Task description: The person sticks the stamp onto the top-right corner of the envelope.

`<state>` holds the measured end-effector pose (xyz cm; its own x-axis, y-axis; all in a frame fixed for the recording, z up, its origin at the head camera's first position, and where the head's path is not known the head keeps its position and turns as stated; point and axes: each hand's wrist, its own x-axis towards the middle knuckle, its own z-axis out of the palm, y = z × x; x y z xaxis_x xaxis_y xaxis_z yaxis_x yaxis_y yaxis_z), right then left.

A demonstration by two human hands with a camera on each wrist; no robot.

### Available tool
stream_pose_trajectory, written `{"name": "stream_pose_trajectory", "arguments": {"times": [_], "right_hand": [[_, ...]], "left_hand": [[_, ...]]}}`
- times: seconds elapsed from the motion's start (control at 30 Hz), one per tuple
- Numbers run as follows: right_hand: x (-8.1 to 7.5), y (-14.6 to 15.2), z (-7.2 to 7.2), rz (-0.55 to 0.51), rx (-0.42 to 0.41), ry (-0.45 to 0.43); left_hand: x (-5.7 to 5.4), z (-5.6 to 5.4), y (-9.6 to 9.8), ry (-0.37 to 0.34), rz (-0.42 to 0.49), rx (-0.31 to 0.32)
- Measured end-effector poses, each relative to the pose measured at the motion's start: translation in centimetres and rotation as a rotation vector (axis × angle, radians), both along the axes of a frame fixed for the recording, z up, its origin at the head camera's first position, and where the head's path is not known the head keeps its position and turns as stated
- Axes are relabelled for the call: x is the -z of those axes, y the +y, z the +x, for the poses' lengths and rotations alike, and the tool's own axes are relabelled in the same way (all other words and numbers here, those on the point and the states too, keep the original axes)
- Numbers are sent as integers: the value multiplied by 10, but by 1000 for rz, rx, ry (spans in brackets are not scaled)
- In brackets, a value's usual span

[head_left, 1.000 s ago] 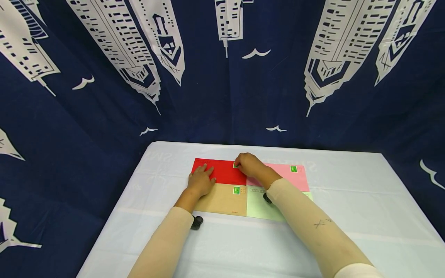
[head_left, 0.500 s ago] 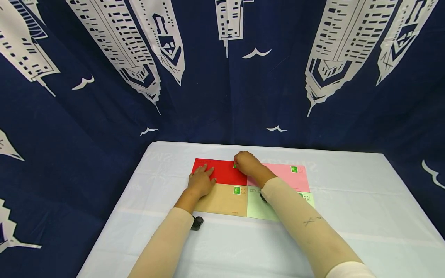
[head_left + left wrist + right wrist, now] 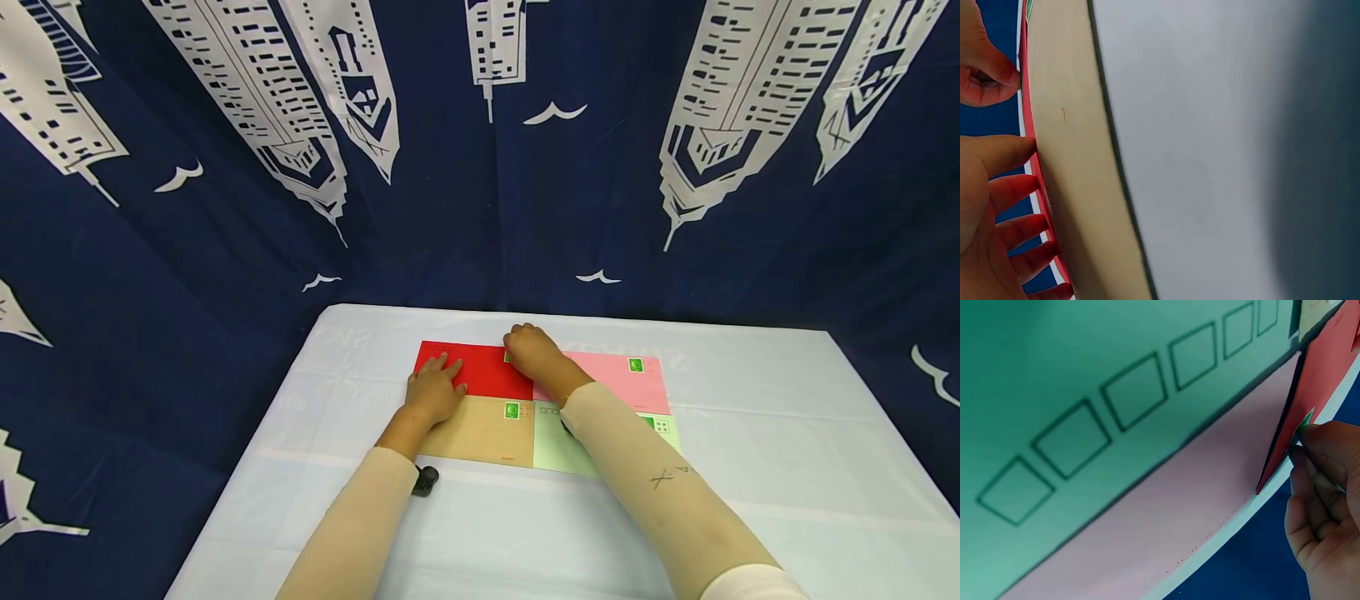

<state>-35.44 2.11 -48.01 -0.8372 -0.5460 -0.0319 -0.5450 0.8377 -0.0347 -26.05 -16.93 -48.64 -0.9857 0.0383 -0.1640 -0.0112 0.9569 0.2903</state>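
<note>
My left hand (image 3: 435,389) rests with spread fingers on the left part of the red envelope (image 3: 491,375); in the left wrist view its fingertips touch the paper. At that envelope's upper right corner, my right hand (image 3: 534,354) has its fingers curled in, thumb and fingertips at a small green postage stamp (image 3: 1305,422). In the right wrist view the thumb covers much of the stamp, so its exact seating is hidden. Below the red one lies a tan envelope (image 3: 472,429) with a green stamp (image 3: 512,410).
A pink envelope (image 3: 622,379) with a green stamp (image 3: 636,365) lies right of the red one. The pale green envelope (image 3: 558,446), partly under the right sleeve, bears another stamp. All lie edge to edge on the white-covered table (image 3: 300,433). Behind hangs a navy printed curtain (image 3: 450,208).
My right hand and forearm have shifted slightly left and away, staying at the red envelope's corner; more of the pale green envelope's stamp shows. The left hand has kept still.
</note>
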Motion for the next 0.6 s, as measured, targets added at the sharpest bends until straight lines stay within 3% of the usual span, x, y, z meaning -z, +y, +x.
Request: {"name": "stream_pose_trajectory", "arguments": {"times": [0.2, 0.6], "right_hand": [[0, 1, 2, -15, 7, 29], [2, 7, 4, -100, 62, -40]], "left_hand": [[0, 0, 0, -2, 8, 0], [2, -2, 0, -8, 4, -5]]}}
